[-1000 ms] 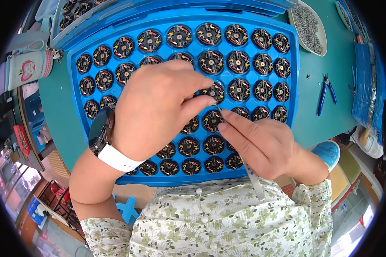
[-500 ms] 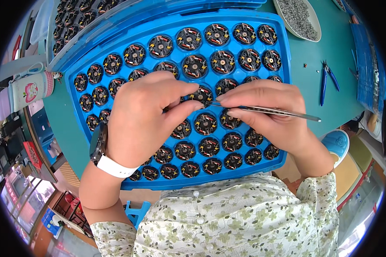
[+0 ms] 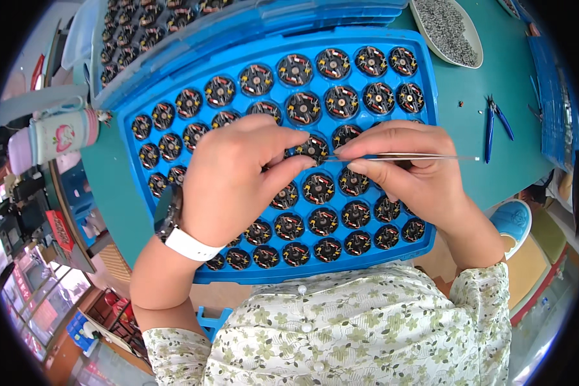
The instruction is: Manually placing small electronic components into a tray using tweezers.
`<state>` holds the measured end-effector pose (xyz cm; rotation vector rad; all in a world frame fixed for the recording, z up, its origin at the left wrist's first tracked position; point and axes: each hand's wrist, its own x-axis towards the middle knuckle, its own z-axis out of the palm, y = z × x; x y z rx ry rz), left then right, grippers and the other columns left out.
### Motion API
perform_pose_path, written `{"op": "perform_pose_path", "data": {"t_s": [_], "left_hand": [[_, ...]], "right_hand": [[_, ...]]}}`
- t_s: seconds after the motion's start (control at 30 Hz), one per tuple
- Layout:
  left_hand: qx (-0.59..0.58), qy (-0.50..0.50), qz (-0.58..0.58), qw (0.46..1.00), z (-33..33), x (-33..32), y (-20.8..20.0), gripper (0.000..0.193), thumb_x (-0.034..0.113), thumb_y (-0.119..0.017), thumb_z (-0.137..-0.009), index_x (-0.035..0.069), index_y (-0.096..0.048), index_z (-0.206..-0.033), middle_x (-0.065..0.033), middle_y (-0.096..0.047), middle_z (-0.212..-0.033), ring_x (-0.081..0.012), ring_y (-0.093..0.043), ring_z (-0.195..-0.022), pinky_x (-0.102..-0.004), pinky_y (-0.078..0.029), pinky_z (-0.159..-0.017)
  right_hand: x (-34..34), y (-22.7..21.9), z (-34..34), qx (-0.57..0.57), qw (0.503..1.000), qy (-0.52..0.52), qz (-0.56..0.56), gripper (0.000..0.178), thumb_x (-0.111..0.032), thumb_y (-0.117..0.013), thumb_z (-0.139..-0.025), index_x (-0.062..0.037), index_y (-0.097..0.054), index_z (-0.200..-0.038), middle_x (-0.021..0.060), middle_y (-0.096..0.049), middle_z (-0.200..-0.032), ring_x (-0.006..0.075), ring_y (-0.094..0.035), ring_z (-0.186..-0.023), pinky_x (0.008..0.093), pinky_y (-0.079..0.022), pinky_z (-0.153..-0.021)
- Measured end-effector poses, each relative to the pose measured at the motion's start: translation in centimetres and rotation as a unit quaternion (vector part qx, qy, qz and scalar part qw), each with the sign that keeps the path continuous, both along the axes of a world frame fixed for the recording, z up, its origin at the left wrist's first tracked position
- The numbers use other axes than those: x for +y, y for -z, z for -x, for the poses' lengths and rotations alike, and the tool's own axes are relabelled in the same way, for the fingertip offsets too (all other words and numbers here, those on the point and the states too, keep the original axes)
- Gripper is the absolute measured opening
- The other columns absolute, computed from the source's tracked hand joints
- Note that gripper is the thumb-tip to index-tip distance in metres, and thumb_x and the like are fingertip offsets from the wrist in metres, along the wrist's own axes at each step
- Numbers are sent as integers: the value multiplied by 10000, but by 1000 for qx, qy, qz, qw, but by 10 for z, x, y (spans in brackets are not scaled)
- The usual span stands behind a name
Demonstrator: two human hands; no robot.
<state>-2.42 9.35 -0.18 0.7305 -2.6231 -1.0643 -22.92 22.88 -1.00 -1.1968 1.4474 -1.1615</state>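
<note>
My left hand (image 3: 235, 170) pinches the edge of a round black part (image 3: 313, 150) between thumb and forefinger. The part carries small red, white and yellow components and thin wires. In my right hand (image 3: 412, 164) is a pair of metal tweezers (image 3: 434, 157), gripped between thumb and fingers. Their tips point left and meet the right edge of the round part; the exact contact is too small to make out. Both hands are over a blue tray (image 3: 328, 270) with rows of similar round parts in its wells. My hands cover some of the middle wells.
Behind the tray stands another blue container (image 3: 238, 44) with more black parts. A white dish (image 3: 471, 60) of small metal pieces is at far right, above blue-handled cutters (image 3: 491, 125). Blue stacked trays (image 3: 556, 109) stand at the right edge; a pink-and-white bottle (image 3: 64, 139) is at left.
The whole scene has shifted slightly right and down in the view. The tweezers lie more level, their rear end having risen. Both hands keep their grips at the same round part.
</note>
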Motion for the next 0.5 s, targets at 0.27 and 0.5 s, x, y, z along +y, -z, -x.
{"op": "perform_pose_path", "data": {"t_s": [0.27, 0.5], "left_hand": [[-74, -7, 34, 997, 8, 5, -27, 254, 121, -844, -776, 56, -775, -1012, -95, -619, -704, -229, -616, -608, -347, -484, -559], [-14, -1, 85, 996, 26, -22, -11, 199, 147, -810, -800, 65, -774, -978, -103, -642, -754, -293, -647, -673, -399, -504, -600]], "right_hand": [[-17, 9, 14, 44, 995, 44, 79, 158, -84, -793, -876, -37, -782, -1026, 89, -733, -927, 119, -630, -729, 250, -494, -599], [-19, 0, 18, 101, 993, -5, 61, 163, -27, -774, -871, -8, -775, -1033, 94, -735, -954, 116, -663, -779, 244, -524, -639]]}}
